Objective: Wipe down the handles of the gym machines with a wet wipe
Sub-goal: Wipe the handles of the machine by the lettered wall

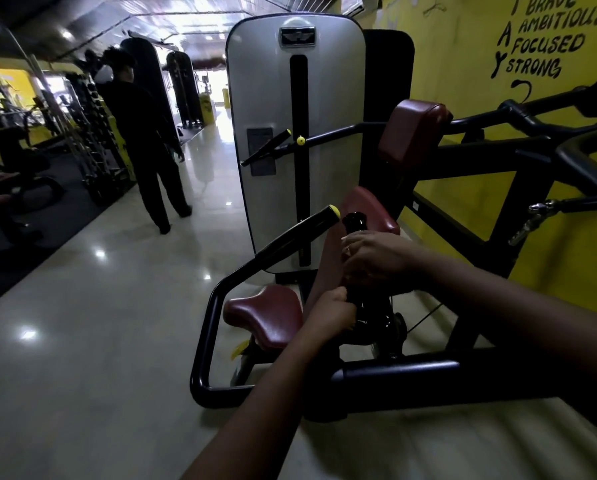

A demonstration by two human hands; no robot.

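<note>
Head camera, looking forward and down: we see two bare arms reaching out to a black upright handle (354,223) on a gym machine. The right hand (373,259) is wrapped round the handle's middle with its fingers curled tight against it and a ring on one finger. Directly below, the left hand (331,313) grips the foot of the same handle, its fingers also curled round the bar. Both hands are clamped on the handle, one above the other, nearly touching. We cannot make out a wet wipe in either hand; if one is there, the fingers hide it.

Just left of the grip, a second handle (300,235) slants upward, black with a yellow end cap. Below and left of the left hand sits a maroon seat (266,315). Just beyond the gripped handle's top is a maroon pad (371,206), and higher up, beyond and to the right, another maroon cushion (413,129). Behind these stands the tall grey weight-stack cover (266,98). To the right of the grip runs a yellow wall (463,64) painted with black words. Far off to the left, well apart from the hands, a person in dark clothes (144,140) stands on the glossy floor (99,306) beside a rack of dumbbells (96,150).
</note>
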